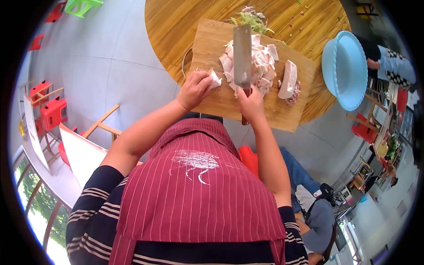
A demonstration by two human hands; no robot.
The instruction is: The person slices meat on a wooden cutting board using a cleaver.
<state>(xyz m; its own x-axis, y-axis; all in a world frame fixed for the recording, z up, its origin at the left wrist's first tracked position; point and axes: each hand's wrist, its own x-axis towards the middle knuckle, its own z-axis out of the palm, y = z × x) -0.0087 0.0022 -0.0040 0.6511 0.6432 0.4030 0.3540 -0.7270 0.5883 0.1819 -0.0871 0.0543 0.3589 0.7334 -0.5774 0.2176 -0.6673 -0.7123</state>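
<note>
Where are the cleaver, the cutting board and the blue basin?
Cleaver [242, 55]: head view, on its blade.
Cutting board [282, 115]: head view, on bare wood near a corner.
Blue basin [328, 62]: head view, on its outer wall.

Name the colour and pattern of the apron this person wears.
The apron is maroon with thin pale stripes, seen best in the head view.

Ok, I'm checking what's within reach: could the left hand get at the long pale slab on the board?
Probably not directly: the left hand holds a small pale piece, and the cleaver, right hand and meat pile lie between it and the slab.
</note>
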